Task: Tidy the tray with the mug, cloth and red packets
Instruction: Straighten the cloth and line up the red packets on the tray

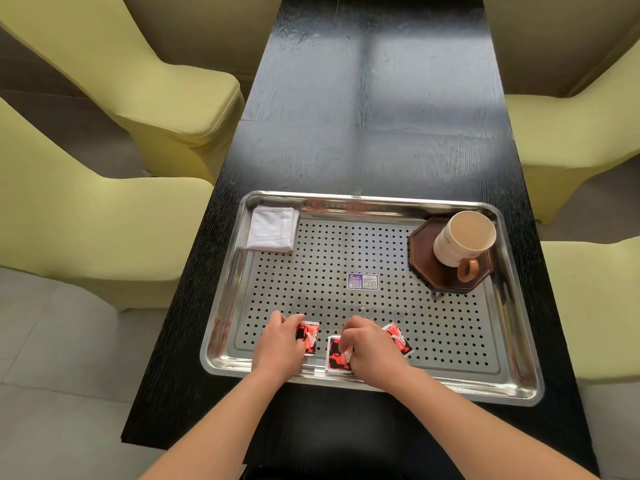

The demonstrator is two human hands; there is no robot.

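A perforated steel tray (450, 327) lies on the black table. A folded white cloth (273, 229) sits in its far left corner. At the far right a cream mug (462, 237) with a brown handle stands on a dark octagonal coaster (424, 251). Three red packets lie along the near rim. My left hand (278, 344) pinches the left packet (309, 336). My right hand (372, 348) pinches the middle packet (337, 356) and covers part of the right packet (398, 339).
A small blue-and-white sticker (362, 281) is on the tray's middle. Yellow-green covered chairs (104, 220) stand on both sides of the narrow table (367, 109), which runs on beyond the tray.
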